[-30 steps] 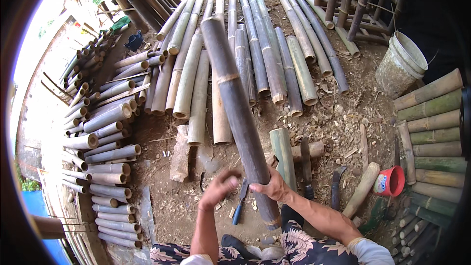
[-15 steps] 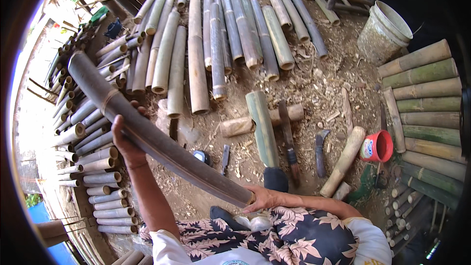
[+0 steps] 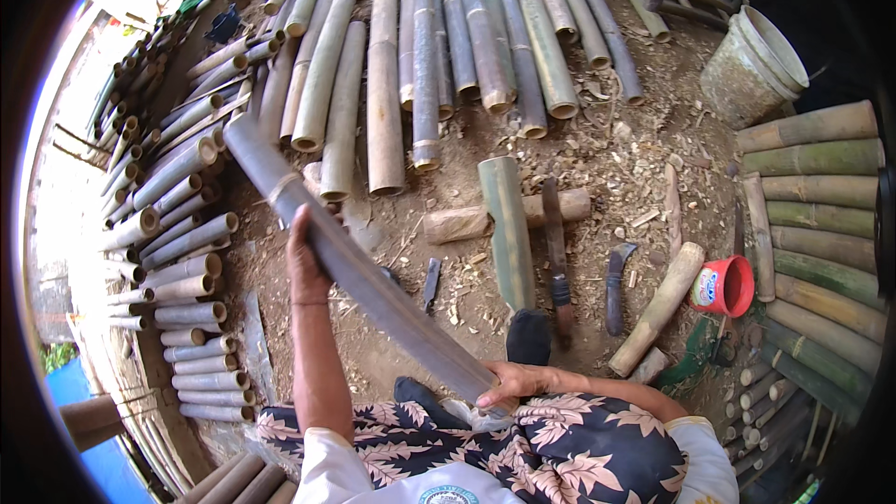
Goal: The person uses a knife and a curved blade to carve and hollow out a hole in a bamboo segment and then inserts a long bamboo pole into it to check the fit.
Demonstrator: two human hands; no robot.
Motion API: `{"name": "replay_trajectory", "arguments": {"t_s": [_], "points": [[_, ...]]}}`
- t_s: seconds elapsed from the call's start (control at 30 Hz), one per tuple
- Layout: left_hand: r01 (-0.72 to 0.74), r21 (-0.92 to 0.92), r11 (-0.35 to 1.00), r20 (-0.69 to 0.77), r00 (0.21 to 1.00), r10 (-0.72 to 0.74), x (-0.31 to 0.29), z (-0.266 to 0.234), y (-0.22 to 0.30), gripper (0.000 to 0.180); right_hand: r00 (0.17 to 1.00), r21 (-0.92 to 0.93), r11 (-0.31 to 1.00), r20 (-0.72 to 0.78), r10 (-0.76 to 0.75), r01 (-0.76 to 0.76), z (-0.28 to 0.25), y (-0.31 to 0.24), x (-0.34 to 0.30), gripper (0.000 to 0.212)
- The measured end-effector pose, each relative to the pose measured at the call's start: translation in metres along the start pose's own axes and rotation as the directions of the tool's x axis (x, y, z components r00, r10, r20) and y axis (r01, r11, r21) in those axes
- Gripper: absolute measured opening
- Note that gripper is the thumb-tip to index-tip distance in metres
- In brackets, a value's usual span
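A long, dark grey-brown bamboo pole (image 3: 373, 282) slants across my lap, its far end up to the left and its near end at my thigh. My left hand (image 3: 306, 257) is closed around it below a pale joint ring. At the near end, my right hand (image 3: 509, 383) grips the pole with the thumb on top; part of its fingers is hidden. Beyond my foot, a notched green bamboo piece (image 3: 508, 233) leans over a short log (image 3: 457, 224). Beside it lies a long-bladed knife (image 3: 557, 257) with a dark handle.
Cut bamboo poles (image 3: 384, 84) lie in rows ahead, with stacked bamboo (image 3: 201, 336) at the left. On the right are a curved knife (image 3: 615, 289), a wooden stick (image 3: 658, 308), a red pail (image 3: 722, 286), a bamboo rack (image 3: 821, 189) and a dirty white bucket (image 3: 752, 70). Shavings litter the ground.
The pole's far end has swung to the right, and its near end has shifted slightly right. Both hands stay on it, my left hand moving right with it. The whole view has shifted a little.
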State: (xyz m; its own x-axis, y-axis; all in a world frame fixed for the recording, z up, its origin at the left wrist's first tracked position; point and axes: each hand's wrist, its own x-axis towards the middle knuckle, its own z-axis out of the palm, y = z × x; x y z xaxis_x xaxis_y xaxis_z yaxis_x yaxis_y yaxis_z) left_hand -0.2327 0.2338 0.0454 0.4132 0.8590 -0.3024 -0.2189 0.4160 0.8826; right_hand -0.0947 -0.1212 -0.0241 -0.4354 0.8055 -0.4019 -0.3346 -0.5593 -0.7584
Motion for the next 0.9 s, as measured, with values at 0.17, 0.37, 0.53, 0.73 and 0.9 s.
{"name": "replay_trajectory", "arguments": {"t_s": [0.17, 0.37, 0.53, 0.73, 0.9], "points": [[-0.051, 0.206, 0.977, -0.041, 0.997, 0.061, 0.006, 0.025, -0.016, 0.056, 0.974, -0.225, 0.966, -0.154, -0.167, 0.13, -0.007, 0.028, 0.021, 0.095], [0.145, 0.086, 0.986, 0.118, 0.981, -0.155, -0.02, 0.05, -0.047, 0.052, 0.961, -0.086, 0.98, -0.197, -0.194, 0.18, -0.001, 0.036, 0.025, 0.094], [0.133, 0.066, 0.989, 0.132, 0.981, -0.14, -0.023, 0.048, -0.057, 0.044, 0.962, -0.121, 0.977, -0.192, -0.195, 0.175, -0.007, 0.043, 0.022, 0.097], [-0.078, 0.067, 0.995, 0.103, 0.992, 0.071, -0.026, 0.067, -0.026, 0.056, 0.838, -0.671, 0.736, -0.347, -0.42, 0.09, -0.023, 0.01, 0.017, 0.101], [-0.267, 0.117, 0.956, 0.116, 0.96, 0.254, -0.032, 0.059, -0.01, 0.058, 0.127, -0.551, 0.812, -0.835, -0.536, -0.191, -0.081, 0.013, -0.01, 0.077]]}}
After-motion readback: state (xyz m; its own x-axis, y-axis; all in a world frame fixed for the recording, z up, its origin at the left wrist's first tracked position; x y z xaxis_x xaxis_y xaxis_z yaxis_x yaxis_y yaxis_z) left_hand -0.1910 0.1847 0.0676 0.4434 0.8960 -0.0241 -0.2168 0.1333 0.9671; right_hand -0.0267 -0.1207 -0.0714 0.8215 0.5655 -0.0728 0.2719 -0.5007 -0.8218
